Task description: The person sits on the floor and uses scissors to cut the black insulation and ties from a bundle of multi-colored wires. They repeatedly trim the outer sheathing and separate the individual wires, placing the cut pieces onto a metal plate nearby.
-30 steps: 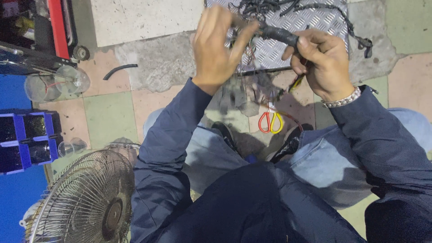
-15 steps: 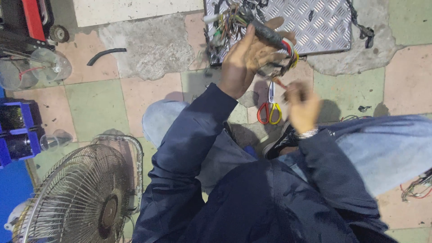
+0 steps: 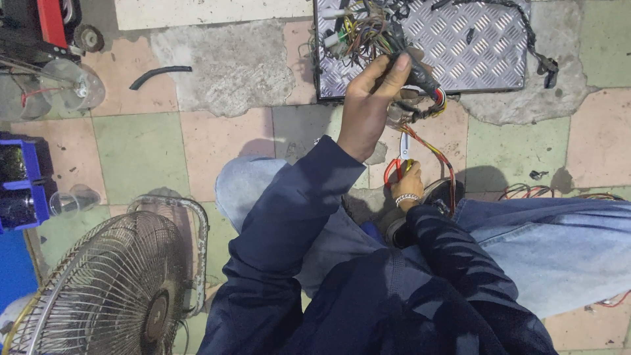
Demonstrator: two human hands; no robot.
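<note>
A bundled wire harness (image 3: 420,82), wrapped in black sleeve with coloured wires fanning out at both ends, is held up in the left hand (image 3: 369,108), whose grip is closed around it above the edge of a metal checker plate (image 3: 480,46) lying on the tiled floor (image 3: 141,154). Lower down, a pair of red-handled scissors (image 3: 399,161) is grasped by the right hand (image 3: 409,184), its grip closed on the handles, blades pointing up toward the harness. A fan guard (image 3: 105,283) stands at the lower left.
</note>
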